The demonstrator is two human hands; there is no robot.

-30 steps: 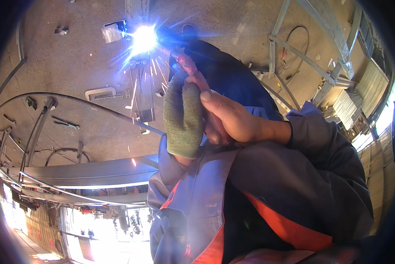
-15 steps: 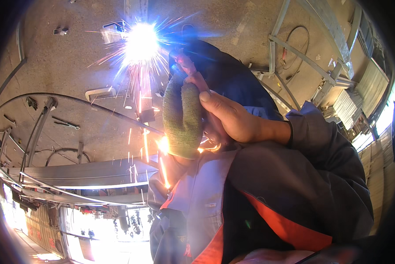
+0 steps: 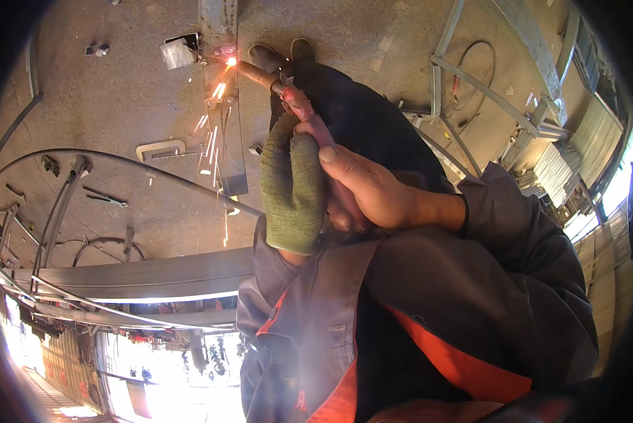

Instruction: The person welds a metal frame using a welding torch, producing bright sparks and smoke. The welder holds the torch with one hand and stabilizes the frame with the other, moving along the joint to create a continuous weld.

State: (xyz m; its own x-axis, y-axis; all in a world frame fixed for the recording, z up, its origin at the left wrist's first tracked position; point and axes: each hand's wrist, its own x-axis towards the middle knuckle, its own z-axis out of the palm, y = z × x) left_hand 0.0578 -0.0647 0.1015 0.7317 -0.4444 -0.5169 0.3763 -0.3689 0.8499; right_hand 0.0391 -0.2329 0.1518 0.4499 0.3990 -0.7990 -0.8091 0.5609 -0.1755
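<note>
A welding torch (image 3: 299, 103) with a reddish handle slants up and left in front of me. Its copper-brown nozzle (image 3: 257, 75) ends beside a small orange glowing spot (image 3: 231, 62) on a narrow steel bar (image 3: 221, 137). Sparks trail downward along the bar. My right hand (image 3: 374, 185), bare, is closed round the torch handle with the thumb along its top. In a green knitted glove, my left hand (image 3: 292, 190) is closed against the torch from the left, its fingers partly hidden behind the handle.
A small steel piece (image 3: 180, 52) touches the bar's left side. On the floor lie a clamp-like frame (image 3: 160, 149) and pliers (image 3: 106, 199). A dark cable (image 3: 130, 161) curves in from the left. Steel frames (image 3: 486, 92) stand at right; a long beam (image 3: 147, 277) crosses at lower left.
The bright blue-white arc has gone out, leaving a small orange glow and fewer sparks. The nozzle and bar now show clearly. Both hands have stayed nearly in place.
</note>
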